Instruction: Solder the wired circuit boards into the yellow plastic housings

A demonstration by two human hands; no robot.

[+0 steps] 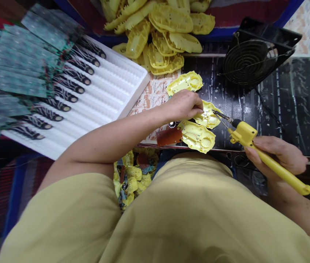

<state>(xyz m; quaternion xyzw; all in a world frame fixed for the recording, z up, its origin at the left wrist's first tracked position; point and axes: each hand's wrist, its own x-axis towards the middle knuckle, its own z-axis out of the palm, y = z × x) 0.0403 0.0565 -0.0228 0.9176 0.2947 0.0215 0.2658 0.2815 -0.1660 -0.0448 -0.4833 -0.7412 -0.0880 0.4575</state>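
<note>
Smooth plastic shells (197, 140), glossy worktop (299, 98), foam tray (111, 91)

Soldering iron (275, 163) yellow; shells (198, 138) pale yellow; board (169, 136) reddish-brown; mat (299, 98) black, white-lettered; fan (249, 60) black; tray (113, 89) white.

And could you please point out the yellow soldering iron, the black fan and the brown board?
Yellow soldering iron (274, 163): head view, on its handle.
Black fan (246, 60): head view, on its round grille.
Brown board (168, 136): head view, on its flat face.
</note>
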